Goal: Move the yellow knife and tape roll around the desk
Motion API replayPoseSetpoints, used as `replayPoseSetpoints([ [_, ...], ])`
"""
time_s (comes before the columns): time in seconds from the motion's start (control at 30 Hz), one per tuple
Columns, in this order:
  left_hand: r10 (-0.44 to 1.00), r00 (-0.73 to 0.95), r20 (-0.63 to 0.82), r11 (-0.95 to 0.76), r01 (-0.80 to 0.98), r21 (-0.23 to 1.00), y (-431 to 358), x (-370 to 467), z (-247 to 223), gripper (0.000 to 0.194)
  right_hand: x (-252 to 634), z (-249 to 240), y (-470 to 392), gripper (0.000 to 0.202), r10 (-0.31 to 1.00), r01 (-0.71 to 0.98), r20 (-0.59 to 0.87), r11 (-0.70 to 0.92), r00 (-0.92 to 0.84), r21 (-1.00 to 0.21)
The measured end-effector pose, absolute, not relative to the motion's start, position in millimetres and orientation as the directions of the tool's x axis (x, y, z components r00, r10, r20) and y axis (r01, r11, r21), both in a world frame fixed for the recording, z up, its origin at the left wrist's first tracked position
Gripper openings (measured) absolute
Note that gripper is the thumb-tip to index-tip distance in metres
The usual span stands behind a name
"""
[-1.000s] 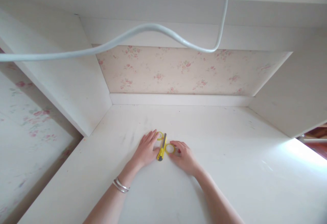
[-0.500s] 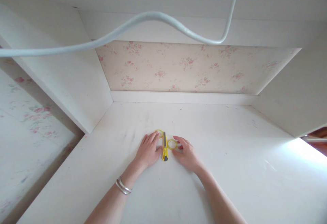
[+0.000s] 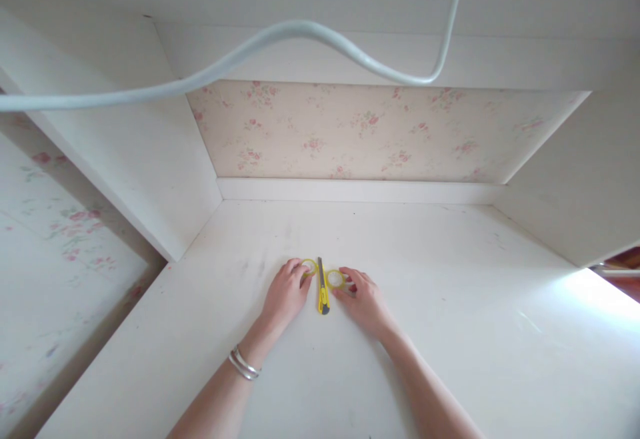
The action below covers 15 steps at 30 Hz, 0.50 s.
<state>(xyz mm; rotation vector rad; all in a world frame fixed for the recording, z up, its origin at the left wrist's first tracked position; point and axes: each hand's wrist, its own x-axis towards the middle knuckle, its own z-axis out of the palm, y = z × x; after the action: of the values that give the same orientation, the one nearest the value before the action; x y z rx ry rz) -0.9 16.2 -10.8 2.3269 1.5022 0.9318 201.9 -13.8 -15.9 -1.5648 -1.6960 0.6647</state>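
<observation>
In the head view, a yellow-and-black box cutter (image 3: 323,289) lies on the white bench (image 3: 425,359) between two yellow tape rolls. The left hand (image 3: 285,293) bends its fingers round the left tape roll (image 3: 316,269); the right hand (image 3: 367,302) has thumb and fingers parted about the right tape roll (image 3: 329,284). Whether either clamps, I cannot tell. Squeezing the rolls inward could knock the cutter askew; if its blade is out, which is unclear, straying fingertips could be nicked.
</observation>
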Motion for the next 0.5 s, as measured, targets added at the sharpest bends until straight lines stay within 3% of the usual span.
replayPoseSetpoints([
  [0.3,0.874,0.209,0.439,-0.45,0.689,0.568,13.9,1.1,-8.1,0.015,210.2,-15.1,-7.1,0.042,0.985,0.433,0.112,0.046,0.128,-0.9],
  [0.5,0.823,0.36,0.439,-0.567,0.578,0.587,9.2,20.8,0.4,0.018,211.7,-15.7,-3.5,0.041,0.98,0.379,0.077,0.002,0.182,-0.925],
])
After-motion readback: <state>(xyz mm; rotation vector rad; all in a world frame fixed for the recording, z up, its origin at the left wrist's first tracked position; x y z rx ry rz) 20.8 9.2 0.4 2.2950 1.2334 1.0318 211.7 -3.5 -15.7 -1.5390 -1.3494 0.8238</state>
